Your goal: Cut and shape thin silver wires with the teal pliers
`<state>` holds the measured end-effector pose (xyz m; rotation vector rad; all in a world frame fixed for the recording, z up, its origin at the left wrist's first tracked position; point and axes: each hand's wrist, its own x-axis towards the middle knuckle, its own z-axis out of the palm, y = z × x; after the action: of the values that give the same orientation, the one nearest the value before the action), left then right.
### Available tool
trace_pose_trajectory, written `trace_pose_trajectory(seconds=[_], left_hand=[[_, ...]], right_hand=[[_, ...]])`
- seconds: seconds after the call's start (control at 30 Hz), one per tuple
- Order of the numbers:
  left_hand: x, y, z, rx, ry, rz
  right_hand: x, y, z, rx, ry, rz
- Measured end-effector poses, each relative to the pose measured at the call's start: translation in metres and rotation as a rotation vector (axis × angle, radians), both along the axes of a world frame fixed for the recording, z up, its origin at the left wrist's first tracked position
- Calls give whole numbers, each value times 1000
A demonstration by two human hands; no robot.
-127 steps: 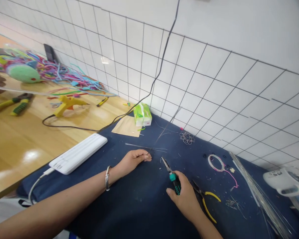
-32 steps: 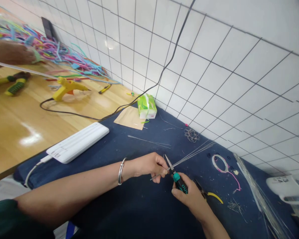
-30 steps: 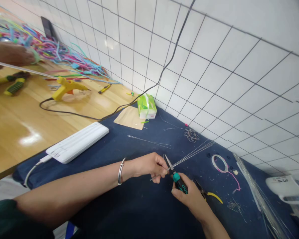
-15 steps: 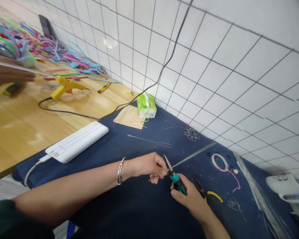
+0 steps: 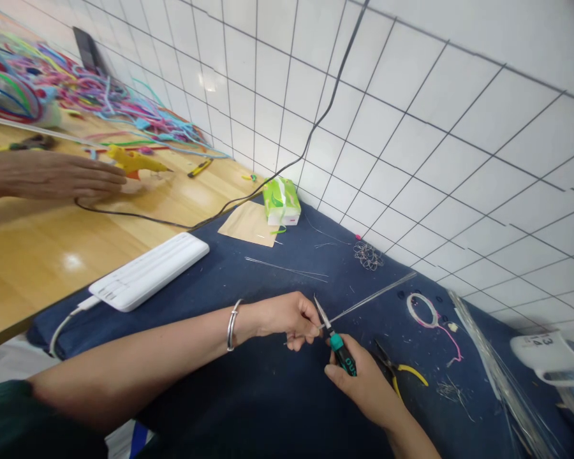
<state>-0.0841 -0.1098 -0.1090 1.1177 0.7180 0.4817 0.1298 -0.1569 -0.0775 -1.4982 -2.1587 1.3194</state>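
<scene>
My left hand (image 5: 300,321), with a silver bangle on its wrist, pinches a small bundle of thin wires (image 5: 373,294) near one end. The wires slant up to the right over the dark blue cloth. My right hand (image 5: 356,376) is closed round the teal and black handle of a pair of pliers (image 5: 337,344). The pliers' metal jaws point up beside my left fingertips, where the wires pass. Whether the jaws touch the wires I cannot tell. Right of my right hand lies a second pair of pliers with yellow handles (image 5: 412,373).
Another person's hand (image 5: 71,175) is beside a yellow glue gun (image 5: 141,160) on the wooden table. A white power bank (image 5: 148,271), a green tissue pack (image 5: 281,201) and a coiled wire piece (image 5: 368,255) lie around. Long wires (image 5: 502,376) and a white cup (image 5: 550,357) are at right.
The other person's hand has moved right and nearer, to the glue gun's handle. My hands, the pliers and the wires have hardly moved.
</scene>
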Motion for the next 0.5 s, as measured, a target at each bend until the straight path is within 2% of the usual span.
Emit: trace_pose_trajectory(seconds=[0.2, 0.5], left_hand=[[1, 0, -1, -4, -28, 0], [0, 1, -4, -44, -63, -4]], right_hand=[[-1, -1, -7, 85, -50, -40], [-1, 1, -9, 89, 10, -41]])
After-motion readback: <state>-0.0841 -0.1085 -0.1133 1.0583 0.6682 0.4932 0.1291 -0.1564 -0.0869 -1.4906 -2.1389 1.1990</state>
